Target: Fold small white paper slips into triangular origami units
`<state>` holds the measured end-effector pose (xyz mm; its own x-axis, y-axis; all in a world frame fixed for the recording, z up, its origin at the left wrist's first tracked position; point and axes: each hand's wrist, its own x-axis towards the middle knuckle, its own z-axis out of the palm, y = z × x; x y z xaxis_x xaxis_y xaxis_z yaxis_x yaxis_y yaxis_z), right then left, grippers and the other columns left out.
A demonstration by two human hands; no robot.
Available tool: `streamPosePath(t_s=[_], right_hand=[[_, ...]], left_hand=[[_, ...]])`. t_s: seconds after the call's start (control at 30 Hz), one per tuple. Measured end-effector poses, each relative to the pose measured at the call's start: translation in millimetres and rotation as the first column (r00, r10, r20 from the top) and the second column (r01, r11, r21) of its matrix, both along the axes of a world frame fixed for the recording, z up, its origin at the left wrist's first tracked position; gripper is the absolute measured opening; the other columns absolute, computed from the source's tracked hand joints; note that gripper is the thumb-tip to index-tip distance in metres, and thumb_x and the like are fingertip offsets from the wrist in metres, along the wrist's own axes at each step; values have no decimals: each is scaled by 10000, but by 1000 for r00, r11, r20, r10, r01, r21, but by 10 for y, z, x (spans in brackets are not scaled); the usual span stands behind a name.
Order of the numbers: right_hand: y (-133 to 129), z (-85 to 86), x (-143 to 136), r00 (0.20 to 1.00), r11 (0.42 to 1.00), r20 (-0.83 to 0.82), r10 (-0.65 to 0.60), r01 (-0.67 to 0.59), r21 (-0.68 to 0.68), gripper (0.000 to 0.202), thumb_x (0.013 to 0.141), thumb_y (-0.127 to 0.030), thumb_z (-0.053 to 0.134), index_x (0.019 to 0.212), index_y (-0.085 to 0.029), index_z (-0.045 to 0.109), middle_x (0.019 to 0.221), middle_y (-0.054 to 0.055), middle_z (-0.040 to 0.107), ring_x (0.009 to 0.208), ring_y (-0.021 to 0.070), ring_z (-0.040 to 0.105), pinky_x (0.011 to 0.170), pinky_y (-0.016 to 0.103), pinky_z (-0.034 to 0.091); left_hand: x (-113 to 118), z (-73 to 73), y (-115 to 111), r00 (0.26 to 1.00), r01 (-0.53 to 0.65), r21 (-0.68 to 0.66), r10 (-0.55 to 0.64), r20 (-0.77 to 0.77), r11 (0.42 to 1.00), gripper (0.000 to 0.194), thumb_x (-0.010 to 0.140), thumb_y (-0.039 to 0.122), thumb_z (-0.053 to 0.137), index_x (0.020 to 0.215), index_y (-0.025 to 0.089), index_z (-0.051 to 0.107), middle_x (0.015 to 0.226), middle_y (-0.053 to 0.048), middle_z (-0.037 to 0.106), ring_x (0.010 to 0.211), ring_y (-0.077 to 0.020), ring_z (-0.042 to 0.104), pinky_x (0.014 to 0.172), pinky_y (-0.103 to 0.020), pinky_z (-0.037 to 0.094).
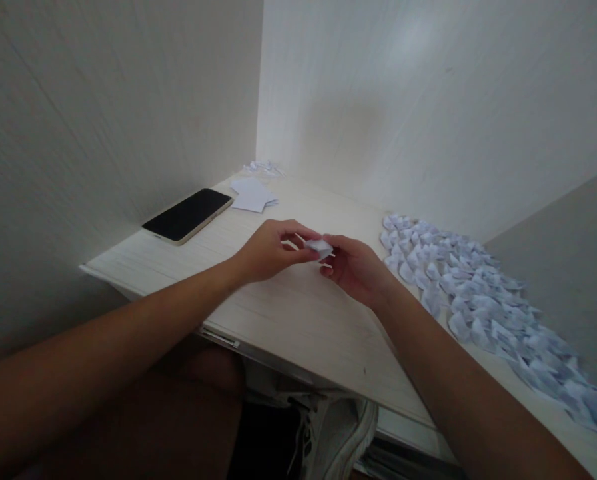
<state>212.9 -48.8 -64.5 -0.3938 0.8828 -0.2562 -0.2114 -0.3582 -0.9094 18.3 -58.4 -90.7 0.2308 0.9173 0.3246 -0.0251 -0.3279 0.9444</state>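
Between my two hands, above the middle of the desk, is a small folded white paper piece (320,249). My left hand (273,250) pinches its left end between thumb and fingers. The right end is gripped by my right hand (356,267), whose fingers curl around and partly behind it. The paper's exact folded shape is too small to make out. Along the right side of the desk lie many similar folded paper pieces (458,280), packed closely in rows.
A phone (188,215) with a dark screen lies at the left of the white desk (298,327). Behind it are a stack of flat paper sheets (252,195) and a small heap of paper scraps (264,168) in the corner. Walls border the left and back; a drawer edge runs below.
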Motion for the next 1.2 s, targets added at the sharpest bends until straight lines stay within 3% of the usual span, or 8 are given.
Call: streamPosePath(t_s=[0.1, 0.23, 0.43, 0.63, 0.73, 0.83, 1.03, 1.2], right_hand=[[-29, -32, -25, 1000, 991, 22, -11, 8, 133, 312, 669, -424, 951, 807, -217, 762, 853, 5, 716, 774, 131, 600, 613, 245, 436], [-41, -103, -58, 990, 937, 109, -94, 51, 345, 298, 692, -430, 945, 836, -234, 773, 853, 1, 733, 800, 135, 621, 674, 267, 462], [-6, -171, -66, 963, 886, 210, -170, 56, 460, 300, 762, -469, 887, 813, -214, 739, 796, 14, 718, 774, 147, 644, 672, 293, 520], [11, -176, -46, 960, 845, 177, -219, 95, 527, 372, 698, -420, 952, 833, -220, 670, 767, -6, 721, 712, 138, 651, 687, 310, 532], [15, -157, -45, 976, 856, 122, -180, 94, 508, 426, 646, -377, 988, 875, -230, 661, 762, -27, 725, 698, 127, 647, 706, 307, 526], [16, -151, -49, 989, 887, 93, -112, 57, 458, 396, 647, -377, 981, 870, -220, 694, 758, -30, 725, 677, 113, 628, 711, 302, 518], [33, -118, -6, 999, 974, -16, -41, 44, 222, 339, 654, -328, 966, 842, -204, 713, 798, -26, 726, 680, 103, 632, 725, 296, 526], [44, -96, 32, 999, 993, -35, 15, -11, 118, 352, 632, -342, 992, 816, -194, 731, 793, -15, 716, 707, 110, 642, 713, 277, 533]], left_hand=[[33, -13, -16, 989, -144, 101, 148, -26, 984, 166, 834, 314, 812, 914, 170, 829, 965, -78, 792, 762, -130, 701, 678, -249, 605], [65, -11, -46, 977, -213, 50, 213, 5, 976, 164, 860, 309, 791, 888, 147, 804, 885, -77, 796, 727, -146, 726, 665, -262, 634], [103, -2, -55, 978, -145, -109, 159, 133, 983, 186, 812, 285, 847, 837, 135, 741, 827, -70, 774, 731, -164, 735, 676, -299, 657], [102, 6, -49, 950, -8, -252, 85, 299, 968, 266, 809, 216, 836, 1035, 141, 717, 855, -50, 749, 739, -168, 724, 601, -281, 619], [91, 8, -53, 946, 69, -279, 26, 323, 958, 206, 838, 293, 842, 887, 136, 718, 851, -60, 739, 770, -164, 715, 623, -267, 614], [69, 10, -49, 930, 145, -324, -18, 366, 935, 271, 845, 343, 853, 790, 120, 707, 857, -80, 738, 793, -166, 716, 664, -271, 619], [23, 76, -50, 884, 208, -389, -2, 467, 898, 185, 900, 291, 795, 901, 109, 765, 894, -91, 742, 772, -170, 718, 673, -291, 625], [-7, 107, -50, 865, 296, -403, -64, 498, 866, 162, 911, 270, 811, 955, 118, 779, 943, -91, 763, 798, -160, 725, 722, -291, 625]])
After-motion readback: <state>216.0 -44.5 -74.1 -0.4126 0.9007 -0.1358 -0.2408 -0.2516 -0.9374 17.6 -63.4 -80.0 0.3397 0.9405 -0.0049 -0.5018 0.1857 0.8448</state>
